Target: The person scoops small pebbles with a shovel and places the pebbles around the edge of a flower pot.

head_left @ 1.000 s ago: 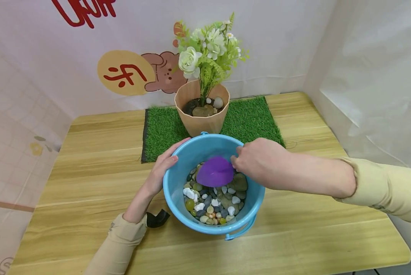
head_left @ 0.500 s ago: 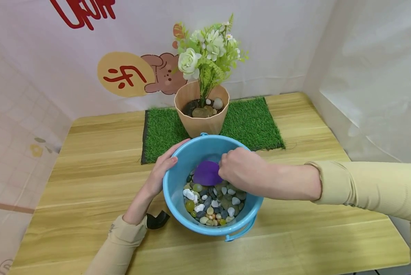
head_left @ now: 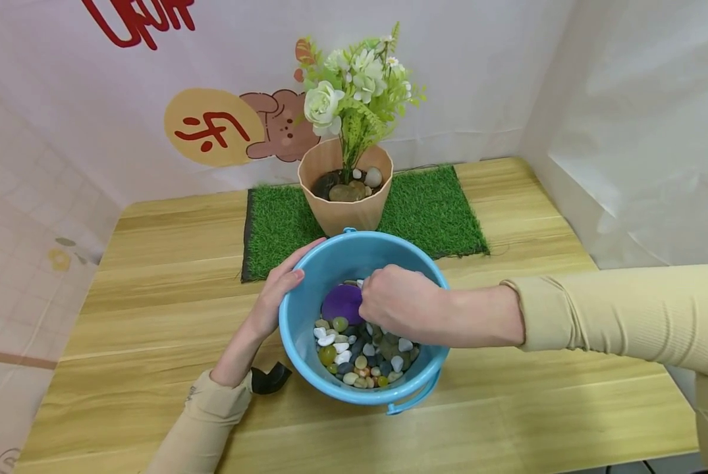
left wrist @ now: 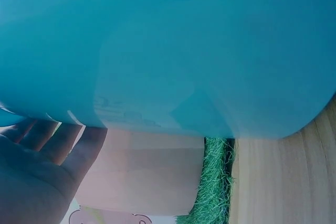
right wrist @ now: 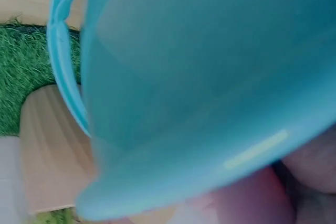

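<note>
A blue bucket (head_left: 293,342) stands on the table with its bottom covered in pebbles (head_left: 362,362), white, grey, brown and yellow-green. My left hand (head_left: 273,303) grips its left rim, thumb over the edge; the left wrist view shows those fingers (left wrist: 84,145) spread along the outer wall. Inside the bucket my right hand (head_left: 398,299) grips a purple shovel (head_left: 340,304), its rounded blade low at the pebbles on the far left. The fist hides the shovel's handle. In the right wrist view the bucket wall (right wrist: 210,77) covers most of that hand.
Behind the bucket, a peach pot (head_left: 350,216) with white flowers (head_left: 324,105) and stones stands on a green turf mat (head_left: 431,217). The bucket's handle (head_left: 415,398) hangs at the front. A black curved piece (head_left: 271,379) shows beside the left wrist. Fabric walls enclose the wooden table (head_left: 537,408).
My right hand has moved left and deeper into the bucket, taking the purple shovel down toward the pebbles at the left wall. The left hand has stayed on the rim.
</note>
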`<state>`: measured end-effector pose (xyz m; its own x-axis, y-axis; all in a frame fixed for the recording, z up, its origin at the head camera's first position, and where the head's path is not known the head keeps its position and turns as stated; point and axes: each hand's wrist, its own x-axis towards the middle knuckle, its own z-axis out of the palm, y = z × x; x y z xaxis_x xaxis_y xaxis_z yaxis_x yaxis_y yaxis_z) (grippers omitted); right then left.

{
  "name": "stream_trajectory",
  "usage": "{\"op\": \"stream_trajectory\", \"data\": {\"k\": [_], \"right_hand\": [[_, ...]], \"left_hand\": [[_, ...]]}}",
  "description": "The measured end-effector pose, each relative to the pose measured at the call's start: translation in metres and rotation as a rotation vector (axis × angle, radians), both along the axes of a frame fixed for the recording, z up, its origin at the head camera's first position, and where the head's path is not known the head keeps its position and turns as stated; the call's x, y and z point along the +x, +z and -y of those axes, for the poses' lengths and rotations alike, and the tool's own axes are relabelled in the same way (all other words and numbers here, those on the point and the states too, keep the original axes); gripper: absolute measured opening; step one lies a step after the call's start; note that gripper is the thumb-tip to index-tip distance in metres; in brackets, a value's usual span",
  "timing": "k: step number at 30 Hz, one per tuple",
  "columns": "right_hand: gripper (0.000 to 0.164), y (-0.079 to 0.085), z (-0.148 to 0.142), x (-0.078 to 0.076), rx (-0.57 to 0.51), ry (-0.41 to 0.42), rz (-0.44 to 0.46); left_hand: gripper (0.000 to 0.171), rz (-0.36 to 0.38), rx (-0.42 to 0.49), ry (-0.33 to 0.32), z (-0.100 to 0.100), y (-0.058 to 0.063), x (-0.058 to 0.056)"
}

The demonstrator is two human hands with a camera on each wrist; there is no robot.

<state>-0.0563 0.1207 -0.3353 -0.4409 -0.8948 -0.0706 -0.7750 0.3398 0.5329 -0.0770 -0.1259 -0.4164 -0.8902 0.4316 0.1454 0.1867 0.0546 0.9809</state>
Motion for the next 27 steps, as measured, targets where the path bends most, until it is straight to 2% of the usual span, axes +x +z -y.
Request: {"op": "stream_trajectory", "data": {"k": [5, 9, 13, 19, 27], "right_hand": [[0.025, -0.009, -0.006, -0.009, -0.091, -0.099, 0.049], [0.031, -0.011, -0.008, -0.011, -0.139, -0.110, 0.083], [0.030, -0.007, -0.004, -0.010, -0.110, -0.092, 0.123], [0.028, -0.006, -0.002, -0.006, -0.049, -0.021, 0.035], [0.018, -0.010, -0.014, -0.004, -0.032, 0.081, 0.002]], "left_hand": [[0.065, -0.004, 0.005, -0.005, 0.000, 0.000, -0.001], [0.065, 0.002, 0.014, -0.014, 0.000, -0.001, -0.001], [0.065, -0.003, 0.015, -0.007, -0.001, 0.000, -0.001], [0.065, -0.003, 0.013, -0.009, -0.001, 0.001, -0.001], [0.065, -0.012, 0.011, -0.003, -0.001, -0.002, -0.002]]}}
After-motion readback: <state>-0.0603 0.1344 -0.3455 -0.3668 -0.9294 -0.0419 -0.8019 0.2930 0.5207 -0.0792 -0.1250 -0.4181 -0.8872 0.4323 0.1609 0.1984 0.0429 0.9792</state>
